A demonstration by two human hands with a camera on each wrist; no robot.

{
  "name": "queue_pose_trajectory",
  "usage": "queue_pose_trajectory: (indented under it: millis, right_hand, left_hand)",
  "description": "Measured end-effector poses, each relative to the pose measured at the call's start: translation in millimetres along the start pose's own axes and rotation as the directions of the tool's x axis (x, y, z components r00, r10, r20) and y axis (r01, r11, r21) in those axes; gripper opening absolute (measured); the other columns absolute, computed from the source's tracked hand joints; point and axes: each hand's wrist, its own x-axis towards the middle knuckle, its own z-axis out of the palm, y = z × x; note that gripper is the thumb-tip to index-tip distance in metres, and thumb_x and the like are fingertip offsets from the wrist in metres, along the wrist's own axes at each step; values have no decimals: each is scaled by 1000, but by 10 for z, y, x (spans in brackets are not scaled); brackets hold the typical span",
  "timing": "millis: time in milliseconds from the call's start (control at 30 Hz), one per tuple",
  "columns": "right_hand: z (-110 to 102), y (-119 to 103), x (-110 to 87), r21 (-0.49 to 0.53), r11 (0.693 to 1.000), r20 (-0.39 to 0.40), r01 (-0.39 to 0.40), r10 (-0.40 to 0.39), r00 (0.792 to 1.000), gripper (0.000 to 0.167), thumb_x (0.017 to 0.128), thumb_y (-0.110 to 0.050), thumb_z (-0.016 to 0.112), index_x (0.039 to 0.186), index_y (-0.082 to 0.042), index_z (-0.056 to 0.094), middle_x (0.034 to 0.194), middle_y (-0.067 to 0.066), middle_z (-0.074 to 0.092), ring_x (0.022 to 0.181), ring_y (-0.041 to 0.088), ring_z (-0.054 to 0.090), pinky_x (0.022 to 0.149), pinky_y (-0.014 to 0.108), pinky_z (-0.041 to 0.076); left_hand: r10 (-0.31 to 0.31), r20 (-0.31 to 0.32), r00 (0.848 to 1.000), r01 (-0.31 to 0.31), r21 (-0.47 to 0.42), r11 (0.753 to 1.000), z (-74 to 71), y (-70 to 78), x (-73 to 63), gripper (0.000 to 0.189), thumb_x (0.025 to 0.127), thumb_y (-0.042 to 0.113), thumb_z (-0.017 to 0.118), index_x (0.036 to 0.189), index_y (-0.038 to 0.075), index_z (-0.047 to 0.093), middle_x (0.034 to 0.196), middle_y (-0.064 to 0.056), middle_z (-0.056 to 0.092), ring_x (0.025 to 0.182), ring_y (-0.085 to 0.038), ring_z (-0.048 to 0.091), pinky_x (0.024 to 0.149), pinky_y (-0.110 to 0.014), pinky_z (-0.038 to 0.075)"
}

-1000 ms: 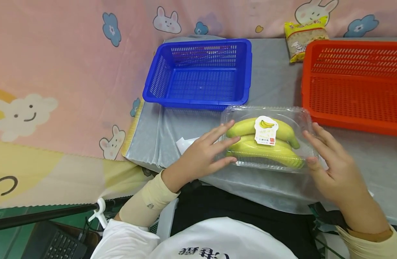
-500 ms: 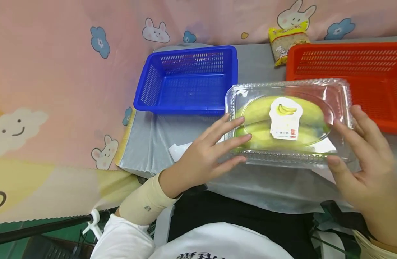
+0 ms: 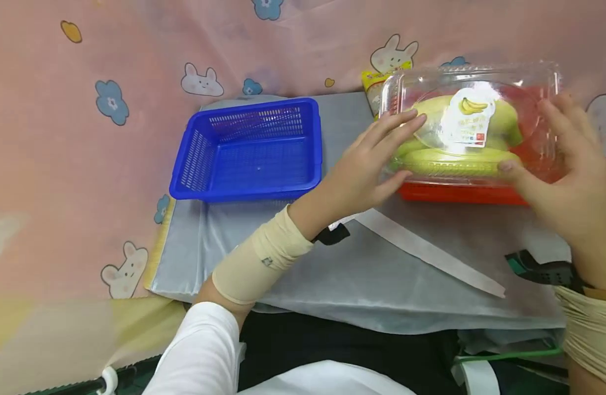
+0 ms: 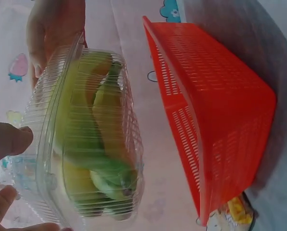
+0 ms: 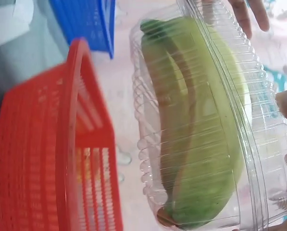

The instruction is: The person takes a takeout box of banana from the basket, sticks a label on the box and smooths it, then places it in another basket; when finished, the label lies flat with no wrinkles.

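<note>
A clear plastic clamshell box [image 3: 438, 164] with bananas [image 4: 107, 110] inside is held off the table between both hands. Its lid bears a white label [image 3: 470, 118] with a banana picture. My left hand [image 3: 364, 167] grips the box's left end, fingers on the lid and thumb toward the near edge. At the other end my right hand [image 3: 574, 170] holds on, its thumb on the near side. Beneath and behind the box is the red basket [image 3: 460, 193], largely covered by it in the head view. Both wrist views show a gap between box and basket rim.
A blue basket [image 3: 245, 195] stands to the left on the grey cloth-covered table [image 3: 332, 285]. Behind the box, a yellow snack bag [image 3: 374, 90] partly shows. A white strip [image 3: 426, 249] lies on the near side of the table. Pink patterned cloth hangs behind.
Both hands have lifted the banana box from the near table area and carried it up, right and over the red basket. The head view has shifted to the right.
</note>
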Motion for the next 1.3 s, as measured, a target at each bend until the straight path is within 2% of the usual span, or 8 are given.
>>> queue_pose_trajectory:
  millis: [133,367,567,700,933,1100,1200,1300]
  right_hand:
    - [-50,203,191,-46,992,60,-118,120,991,77,100,-14,68,169,-22,34,177,-2,17,162,17,8,127,42,11]
    - [16,442,405,-138,939,184,-314,336,924,75,107,-25,58,171,-17,20,179,-7,3,163,20,-2,124,56,22]
    - [91,611,505,-228,929,305,-293,354,884,80,108,-30,57,172,-12,12,180,4,-3,162,40,-5,110,79,28]
    - [136,688,499,-279,925,362,-257,349,864,82,108,-30,58,170,-5,11,179,13,-6,160,49,-3,105,83,29]
    - [99,753,489,-330,914,428,-237,369,825,83,109,-33,57,169,-1,11,178,17,-10,158,54,-4,104,87,23]
    - [47,795,499,-383,899,479,-211,389,787,83,110,-42,53,170,-5,9,176,19,-13,156,56,-13,104,90,13]
    - [21,779,487,-400,900,471,-172,363,804,81,111,-41,53,170,-5,11,176,22,-10,155,54,-21,107,89,0]
    - [9,642,452,-398,908,403,-128,298,865,77,111,-36,54,171,-7,14,177,19,-5,157,46,-22,113,81,-9]
  left_hand:
    - [-102,126,987,98,35,995,189,-75,214,73,104,21,71,164,-2,36,165,-17,40,154,-21,34,125,-23,15]
    - [-257,300,919,237,101,966,452,-235,368,78,105,29,66,170,11,26,171,-9,30,154,-14,31,117,-14,22]
    - [-345,367,864,309,155,938,559,-364,349,81,104,35,68,171,18,25,173,-7,22,147,-13,42,114,-18,32]
    - [-400,410,820,333,227,915,616,-384,297,91,102,42,69,173,25,15,176,-5,12,155,-11,29,118,-26,29]
    - [-459,427,779,367,284,886,722,-348,291,100,99,49,72,174,28,10,177,-3,6,157,-8,21,121,-31,23]
    - [-490,521,699,376,315,871,688,-329,350,101,100,59,66,173,31,4,179,0,-4,160,-7,14,126,-36,15]
    - [-481,567,669,377,298,877,518,-277,343,97,102,65,58,173,31,1,179,3,-8,162,-10,6,129,-41,9]
    - [-465,546,697,387,259,885,200,-173,307,90,106,66,47,173,31,0,179,4,-8,163,-15,1,129,-45,5]
